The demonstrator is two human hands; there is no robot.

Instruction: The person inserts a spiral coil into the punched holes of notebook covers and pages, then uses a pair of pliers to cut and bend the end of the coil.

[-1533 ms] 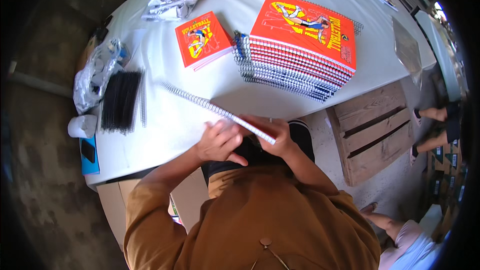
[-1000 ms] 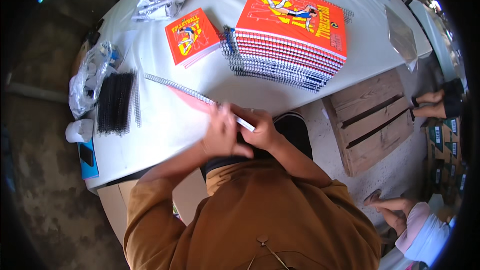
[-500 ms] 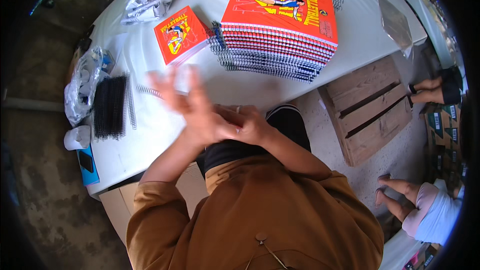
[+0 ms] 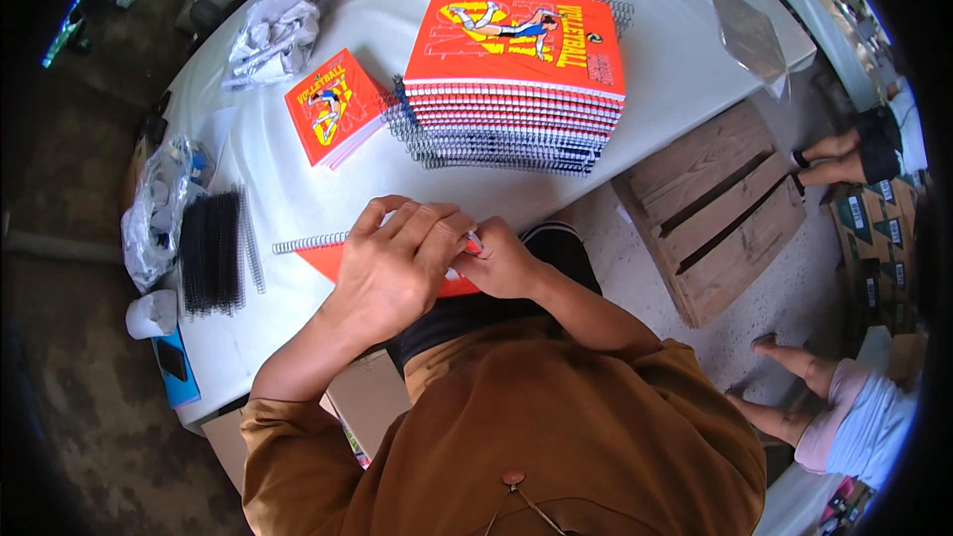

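A red-covered notebook lies at the table's near edge, mostly covered by my hands. From its spine a metal spiral coil sticks out to the left. My left hand is bent over the spine, its fingers curled down on the coil and the book's edge. At the spine's right end, my right hand grips the notebook's corner, where a bit of red shows between the fingers. Just what the fingertips pinch is hidden. Beyond stand a tall stack of red spiral notebooks and a smaller pile of red covered pages.
Dark spiral coils lie bundled at the left, beside a clear plastic bag and a white roll. Crumpled plastic sits at the back. A wooden pallet is on the floor at right, with other people's legs nearby.
My left hand, raised with spread fingers before, has come down and curled over the notebook's spine. My right hand stays at the right end. The view has shifted slightly.
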